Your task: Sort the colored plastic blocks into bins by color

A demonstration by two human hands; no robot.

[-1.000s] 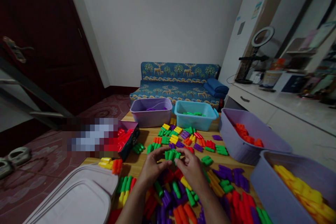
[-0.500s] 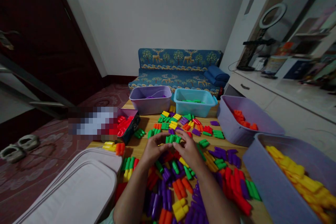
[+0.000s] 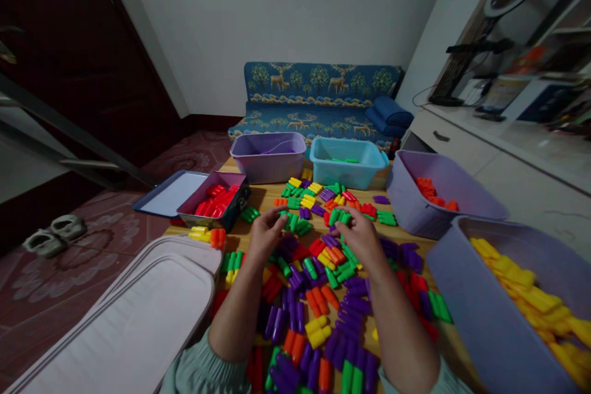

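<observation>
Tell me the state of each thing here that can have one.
Left hand: partly curled, near green blocks, touch unclear
Right hand: holding a green block
Metal box: open, red blocks inside
Turquoise bin: uncovered, green blocks inside
Lavender bins: uncovered, partly filled
White lids: off, overlapping

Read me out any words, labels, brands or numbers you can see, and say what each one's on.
No text is readable in this view.
Tub at the right: any label is too blurred to read.
Tin: markings on its dark side are too small to make out.
Blocks, bins and lids: no lettering that I can see.
Sofa: a deer-and-tree print, no visible words.
</observation>
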